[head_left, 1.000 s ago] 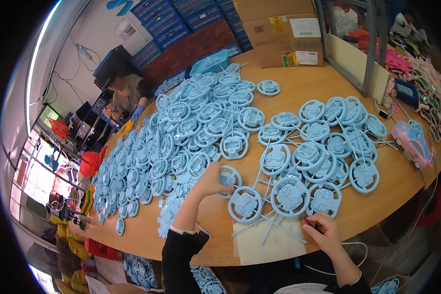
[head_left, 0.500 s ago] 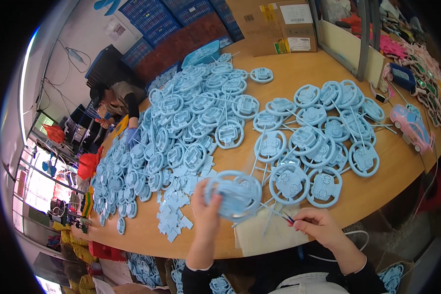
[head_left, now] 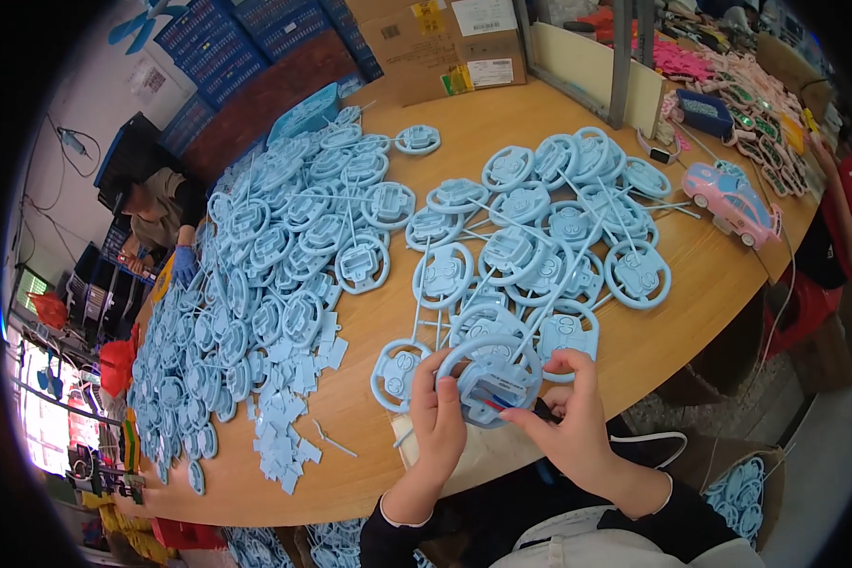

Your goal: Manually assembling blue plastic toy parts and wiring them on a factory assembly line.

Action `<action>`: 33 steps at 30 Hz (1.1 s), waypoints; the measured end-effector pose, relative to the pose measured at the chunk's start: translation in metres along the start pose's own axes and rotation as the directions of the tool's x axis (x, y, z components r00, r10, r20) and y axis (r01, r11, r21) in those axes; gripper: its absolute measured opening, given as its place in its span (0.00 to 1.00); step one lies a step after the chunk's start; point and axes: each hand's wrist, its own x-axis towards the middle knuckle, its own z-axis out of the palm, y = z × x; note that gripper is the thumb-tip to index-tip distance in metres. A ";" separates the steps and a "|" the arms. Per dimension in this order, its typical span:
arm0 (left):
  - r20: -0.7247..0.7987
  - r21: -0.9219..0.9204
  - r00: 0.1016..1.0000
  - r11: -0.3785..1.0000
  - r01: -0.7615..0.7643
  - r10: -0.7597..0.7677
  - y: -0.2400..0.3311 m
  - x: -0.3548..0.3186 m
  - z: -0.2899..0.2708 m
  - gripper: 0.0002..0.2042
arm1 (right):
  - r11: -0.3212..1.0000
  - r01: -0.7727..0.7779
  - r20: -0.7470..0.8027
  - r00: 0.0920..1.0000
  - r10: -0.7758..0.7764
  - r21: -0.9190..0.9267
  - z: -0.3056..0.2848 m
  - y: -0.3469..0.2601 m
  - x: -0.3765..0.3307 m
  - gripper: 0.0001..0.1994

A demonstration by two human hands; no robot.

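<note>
Left grip: my left hand is gripping a blue wheel by its rim, thumb lying along the near side; holding it at the edge is probably leaving the middle clear.
Right grip: my right hand is pinching a slim red-and-blue tool, most of it hiding behind my fingers; I cannot tell whether those fingers are also touching the rim.
Wheel: it is hanging above the near edge of the desk, in front of me, recess facing up, likely so I am seeing where the tool is pointing.
Mat: the pale mat is lying below my hands, perhaps shielding the wood.
Right pile: more wheels are overlapping just beyond my hands, sticks crossing between them, within easy reach.
Left heap: a larger heap is spreading toward a co-worker's gloved hand, which is resting at its far side, so both of us are probably sharing it.
Chips: flat blue chips are scattering at the heap's near end.
Car: a pink car is standing apart, beyond the right pile.
</note>
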 end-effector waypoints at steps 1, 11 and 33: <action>-0.001 0.001 1.000 1.000 0.002 -0.002 0.002 -0.001 0.001 0.17 | 1.000 0.019 -0.016 1.000 -0.020 -0.021 0.001 0.000 0.000 0.33; -0.202 -0.138 0.948 0.965 0.223 -0.248 -0.002 0.008 -0.004 0.14 | 0.999 -0.044 -0.002 0.999 0.044 0.001 -0.002 0.014 -0.002 0.33; 0.298 -0.907 0.932 -0.365 0.210 -0.205 -0.039 0.033 -0.062 0.14 | 0.818 -0.238 0.224 0.965 0.137 0.523 0.060 0.003 0.050 0.15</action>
